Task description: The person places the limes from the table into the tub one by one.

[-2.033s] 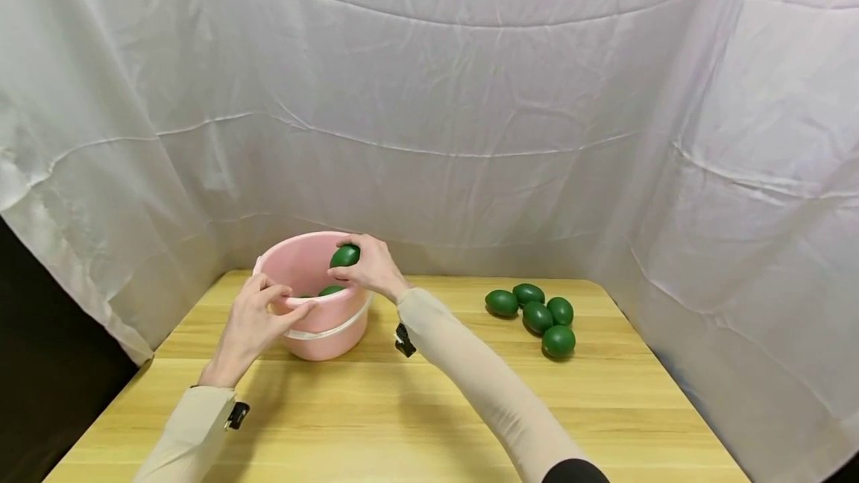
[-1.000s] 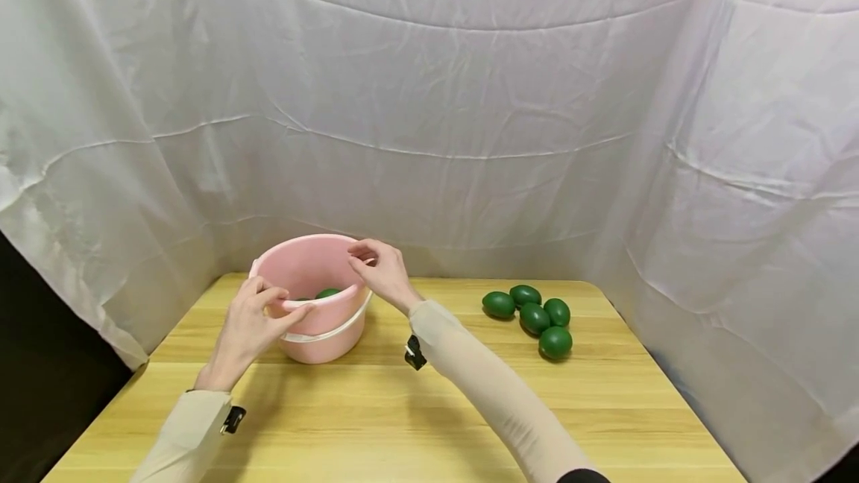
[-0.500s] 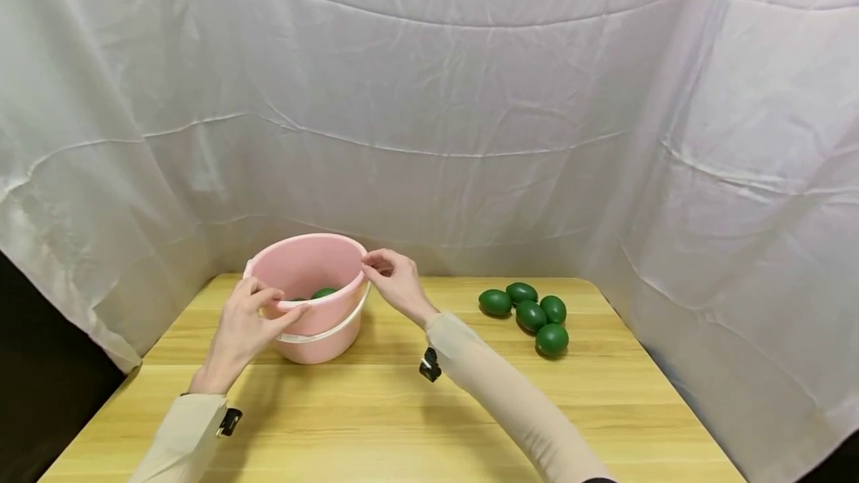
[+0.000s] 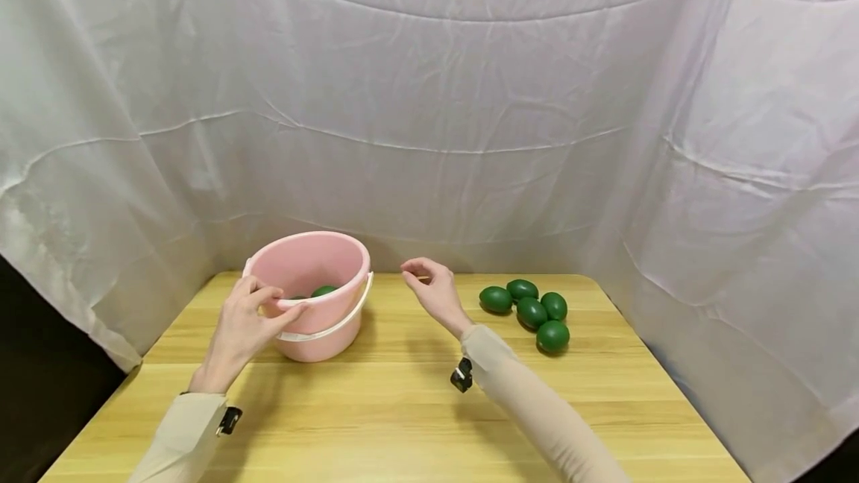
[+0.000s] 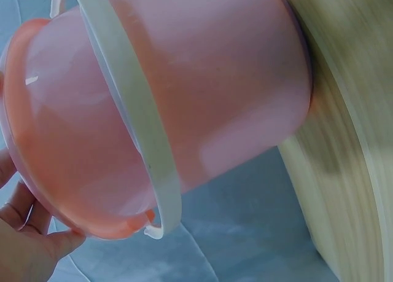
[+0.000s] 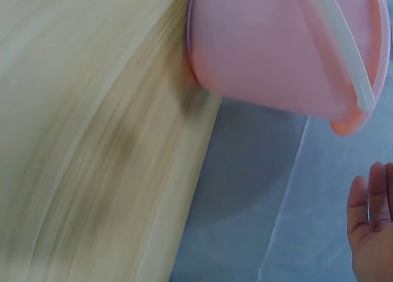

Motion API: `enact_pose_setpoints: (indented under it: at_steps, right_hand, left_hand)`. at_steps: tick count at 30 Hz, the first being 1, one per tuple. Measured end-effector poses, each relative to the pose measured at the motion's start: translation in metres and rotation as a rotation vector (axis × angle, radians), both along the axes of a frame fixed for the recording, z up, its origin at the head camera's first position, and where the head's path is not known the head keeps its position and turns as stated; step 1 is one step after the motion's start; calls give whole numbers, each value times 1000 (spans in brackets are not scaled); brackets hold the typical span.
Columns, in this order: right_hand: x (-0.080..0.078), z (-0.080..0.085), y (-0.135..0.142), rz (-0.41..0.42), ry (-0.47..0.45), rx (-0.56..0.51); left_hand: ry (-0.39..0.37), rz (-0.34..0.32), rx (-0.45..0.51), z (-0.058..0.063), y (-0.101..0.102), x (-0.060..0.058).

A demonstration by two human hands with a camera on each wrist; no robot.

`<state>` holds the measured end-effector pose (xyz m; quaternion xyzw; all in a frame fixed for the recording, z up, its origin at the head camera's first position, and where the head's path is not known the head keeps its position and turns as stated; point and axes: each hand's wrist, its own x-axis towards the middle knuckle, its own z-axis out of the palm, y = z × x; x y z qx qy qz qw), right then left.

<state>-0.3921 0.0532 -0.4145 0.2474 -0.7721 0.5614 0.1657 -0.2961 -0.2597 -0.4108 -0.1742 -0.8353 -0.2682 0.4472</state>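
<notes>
My left hand (image 4: 243,320) grips the bucket (image 4: 329,314) at the near left of its rim, thumb outside, fingers over the edge, I'd say to steady it. The bucket stands on the table (image 4: 376,408) with at least two fruits (image 4: 324,291) inside; its handle (image 5: 144,110) hangs against the outer wall, which presumably leaves the mouth free. My right hand (image 4: 436,291) is loosely curved and holds nothing, in the air between the bucket and five loose fruits (image 4: 532,313) bunched on the right. Two seconds ago it held a fruit over the bucket, half a second ago it was at the right rim; now it is apart, while my left grip looks unchanged
</notes>
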Motion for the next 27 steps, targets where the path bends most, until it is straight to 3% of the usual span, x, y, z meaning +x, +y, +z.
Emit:
enact_pose_setpoints:
  at_steps: [5,11,14,27]
  right_hand:
    - [-2,0,16,-2,-30,36]
    - [-1,-2,39,90,-179,311]
    - [0,-7,51,102,-240,398]
    - [-4,-23,130,-14,-283,451]
  left_hand:
    - [11,-10,1,0,-1,-1]
    - [-7,2,-4,-1,-1,1]
    - [-18,6,-5,-1,-2,1]
    - [-23,21,-6,-1,-5,4]
